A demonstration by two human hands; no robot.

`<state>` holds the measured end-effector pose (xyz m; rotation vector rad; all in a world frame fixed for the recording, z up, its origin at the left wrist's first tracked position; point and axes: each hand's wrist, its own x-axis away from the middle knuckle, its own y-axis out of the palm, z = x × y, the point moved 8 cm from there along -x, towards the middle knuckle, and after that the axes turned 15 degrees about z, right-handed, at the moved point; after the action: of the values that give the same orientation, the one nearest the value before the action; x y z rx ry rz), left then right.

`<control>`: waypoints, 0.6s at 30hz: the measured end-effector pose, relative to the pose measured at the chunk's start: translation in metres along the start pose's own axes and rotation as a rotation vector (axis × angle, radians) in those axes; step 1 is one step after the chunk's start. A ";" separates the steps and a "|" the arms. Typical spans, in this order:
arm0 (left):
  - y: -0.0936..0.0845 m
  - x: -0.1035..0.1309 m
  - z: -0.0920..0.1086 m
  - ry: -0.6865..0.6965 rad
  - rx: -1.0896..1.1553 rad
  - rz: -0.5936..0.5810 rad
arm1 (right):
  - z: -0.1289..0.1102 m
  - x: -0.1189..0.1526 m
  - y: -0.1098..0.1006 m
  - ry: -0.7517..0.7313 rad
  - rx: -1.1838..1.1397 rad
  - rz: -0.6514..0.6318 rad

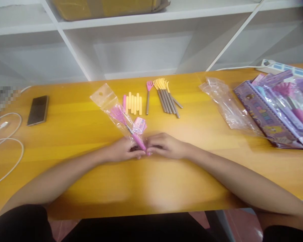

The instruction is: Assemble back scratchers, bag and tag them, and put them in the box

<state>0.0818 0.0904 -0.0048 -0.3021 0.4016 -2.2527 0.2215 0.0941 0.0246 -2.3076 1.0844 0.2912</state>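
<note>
A pink claw-headed back scratcher (138, 139) lies tilted in a clear plastic bag (102, 95), its handle end toward me. My left hand (123, 149) is closed around the bagged handle from the left. From the other side, my right hand (166, 145) pinches the bottom end of the same package. Just beyond my fingers sits a small pink-and-purple card (139, 124). Farther back are several yellow handle tubes (132, 103) beside one pink tube (124, 102). Next to them lie a pink-clawed metal rod (148, 97) and a bunch of yellow-clawed rods (166, 97).
On the right, a purple printed box (265, 117) holds several packaged items, with clear plastic bags (227, 104) against it. A phone (37, 110) and white cable (22, 151) lie left. White shelving (146, 50) borders the table's back; a power strip (290, 69) is back right.
</note>
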 end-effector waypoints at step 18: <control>-0.007 0.000 0.005 0.044 0.052 -0.031 | -0.006 -0.001 0.001 -0.041 -0.006 -0.030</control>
<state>0.0782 0.0939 0.0022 -0.2341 0.3633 -2.2997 0.2195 0.0905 0.0293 -2.3108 1.0291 0.3290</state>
